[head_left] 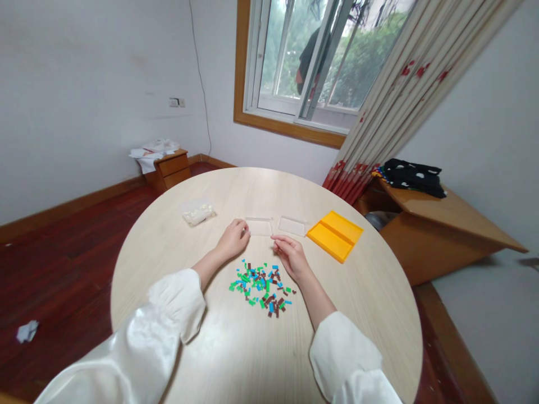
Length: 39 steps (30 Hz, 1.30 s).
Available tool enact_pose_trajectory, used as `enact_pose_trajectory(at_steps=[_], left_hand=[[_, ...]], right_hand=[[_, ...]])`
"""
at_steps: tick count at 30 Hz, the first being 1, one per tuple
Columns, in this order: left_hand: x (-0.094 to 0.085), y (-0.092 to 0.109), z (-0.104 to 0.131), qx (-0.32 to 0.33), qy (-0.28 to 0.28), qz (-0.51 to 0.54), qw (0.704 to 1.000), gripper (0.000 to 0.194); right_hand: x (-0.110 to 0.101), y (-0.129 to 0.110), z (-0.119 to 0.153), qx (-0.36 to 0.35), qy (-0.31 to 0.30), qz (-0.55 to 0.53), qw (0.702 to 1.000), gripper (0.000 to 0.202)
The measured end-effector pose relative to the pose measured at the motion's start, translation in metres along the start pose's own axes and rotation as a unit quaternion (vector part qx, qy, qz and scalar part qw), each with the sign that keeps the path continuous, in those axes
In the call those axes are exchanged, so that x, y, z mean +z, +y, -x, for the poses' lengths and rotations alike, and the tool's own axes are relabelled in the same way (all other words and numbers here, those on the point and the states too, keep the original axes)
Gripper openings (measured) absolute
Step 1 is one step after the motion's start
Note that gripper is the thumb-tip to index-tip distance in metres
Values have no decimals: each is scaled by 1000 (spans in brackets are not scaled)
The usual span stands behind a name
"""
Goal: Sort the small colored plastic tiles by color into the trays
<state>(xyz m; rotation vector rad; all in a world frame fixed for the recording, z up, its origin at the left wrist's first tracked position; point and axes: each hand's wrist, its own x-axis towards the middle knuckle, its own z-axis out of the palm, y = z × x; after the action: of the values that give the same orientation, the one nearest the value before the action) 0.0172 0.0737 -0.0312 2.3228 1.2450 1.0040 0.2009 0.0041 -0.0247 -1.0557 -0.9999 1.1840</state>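
A shallow clear plastic box [259, 226] lies near the middle of the round table. My left hand [234, 239] is closed at its left edge, with thumb and fingertips against the side. Close to the box's front right corner, my right hand [290, 255] holds nothing visible, its fingers loosely bent and slightly apart. To the right lies a second clear plastic box [292, 226]. Small green, blue and brown building bricks [263, 285] are scattered in a loose pile on the tabletop, nearer to me than both hands.
A yellow two-compartment tray [336, 235] lies at the right of the round table [357, 325]. A clear bag of whitish pieces [199, 213] is at the left. Beyond the table are a small drawer cabinet [174, 167], a tilted wooden cabinet [438, 235] and a curtain [391, 101].
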Motion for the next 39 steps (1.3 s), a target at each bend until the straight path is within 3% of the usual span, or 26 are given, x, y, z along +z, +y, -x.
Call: enact_pose_trajectory(at_steps=[3,6,12,17,22,29,33,39], left_hand=[[-6,5,14,2,-6,20,1000,6],[-11,11,27,-5,-12,38,999,6],[-17,22,40,-8,-33,54,998,10],[-23,21,36,-12,-45,75,996,21],[-43,12,27,-66,-82,107,989,21],[-55,9,27,-41,-241,134,960,20],[-54,13,29,1,-269,122,955,22],[-55,15,29,14,-272,116,955,21]], right_hand=[[-2,-1,3,-2,-1,19,1000,20],[-4,-5,9,-27,-1,105,994,18],[-12,-10,23,-81,-32,301,950,21],[-20,-16,33,-91,-74,389,914,20],[-24,-24,37,-79,-117,410,901,17],[-23,-22,36,-77,-157,413,894,16],[-22,-22,36,-69,-154,413,895,14],[-19,-25,37,-65,-152,421,892,13]])
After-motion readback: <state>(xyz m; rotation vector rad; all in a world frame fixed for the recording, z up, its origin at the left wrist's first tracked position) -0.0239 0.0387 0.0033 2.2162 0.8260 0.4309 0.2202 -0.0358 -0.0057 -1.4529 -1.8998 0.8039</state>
